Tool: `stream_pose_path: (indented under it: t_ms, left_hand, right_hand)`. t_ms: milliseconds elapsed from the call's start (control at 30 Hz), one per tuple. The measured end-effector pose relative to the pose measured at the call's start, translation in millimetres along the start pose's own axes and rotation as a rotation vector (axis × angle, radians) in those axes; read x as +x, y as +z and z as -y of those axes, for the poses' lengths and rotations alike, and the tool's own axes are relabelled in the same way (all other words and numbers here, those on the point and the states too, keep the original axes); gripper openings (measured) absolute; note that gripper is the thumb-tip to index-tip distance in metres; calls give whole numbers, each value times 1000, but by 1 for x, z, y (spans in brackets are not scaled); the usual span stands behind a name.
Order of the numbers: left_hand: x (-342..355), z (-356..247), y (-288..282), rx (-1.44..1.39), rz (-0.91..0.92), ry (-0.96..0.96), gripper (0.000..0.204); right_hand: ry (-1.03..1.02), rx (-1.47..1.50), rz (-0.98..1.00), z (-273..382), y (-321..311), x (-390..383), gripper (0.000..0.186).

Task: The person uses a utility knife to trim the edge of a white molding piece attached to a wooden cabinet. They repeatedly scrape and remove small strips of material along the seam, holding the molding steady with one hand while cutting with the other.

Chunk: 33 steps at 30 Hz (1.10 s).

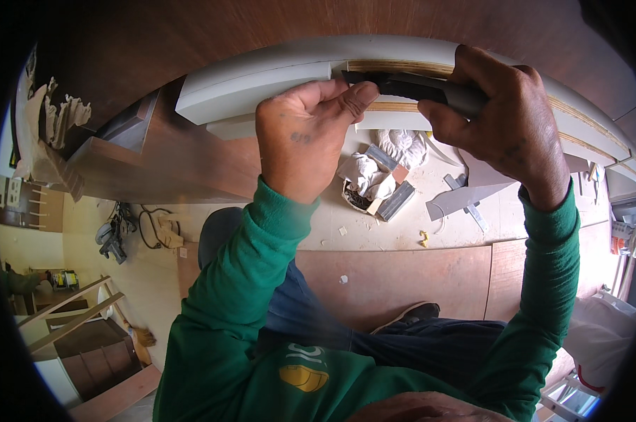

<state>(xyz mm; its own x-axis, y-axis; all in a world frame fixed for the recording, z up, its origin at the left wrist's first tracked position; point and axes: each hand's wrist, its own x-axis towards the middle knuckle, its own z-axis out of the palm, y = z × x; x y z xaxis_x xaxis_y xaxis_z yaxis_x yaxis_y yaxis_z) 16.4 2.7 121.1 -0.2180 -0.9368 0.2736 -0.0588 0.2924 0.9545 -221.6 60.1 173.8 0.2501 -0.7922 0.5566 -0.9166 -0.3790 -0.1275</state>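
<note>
My right hand (504, 116) is wrapped round a dark utility knife (420, 90), which lies along the edge of a stacked white board and points left. Close to the knife's front end, my left hand (300, 133) has its thumb and fingers pinched together at the board edge. Whatever those fingers hold is hidden. The white board (247, 90) reaches out to the left past my left hand. Below the knife, a bare layered plywood edge (395, 107) shows on another board. The blade itself cannot be made out.
On the floor below sits an open container with white cloth (367, 176) and grey blocks. Grey sheet offcuts (466, 193) lie to its right. Torn cardboard (58, 116) stands at the left, with a power tool (112, 239) and cable beyond. A white-clothed person (603, 337) is at the right.
</note>
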Motion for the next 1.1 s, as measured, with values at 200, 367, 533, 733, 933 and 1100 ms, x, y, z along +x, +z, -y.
stream_pose_path:
  t_ms: [200, 367, 533, 733, 933, 1100]
  left_hand:
    - [0, -4, 0, 48, -2, -1, 39]
    - [1, -3, 4, 26, -40, 10, 41]
    - [1, -4, 4, 16, -48, -9, 40]
    - [2, -1, 0, -2, 0, -19, 40]
    - [1, 1, -1, 23, -24, -28, 38]
    - [2, 0, 3, -4, -55, -25, 38]
  right_hand:
    - [-8, 8, -8, -1, 1, 0, 36]
    - [-6, -19, -3, 1, 1, -1, 36]
    - [-13, -15, -22, 1, 2, 0, 35]
    - [-54, 27, -53, -1, -1, 2, 35]
    - [-91, 18, -86, -2, 2, 1, 37]
    - [-78, -40, -100, 1, 1, 1, 39]
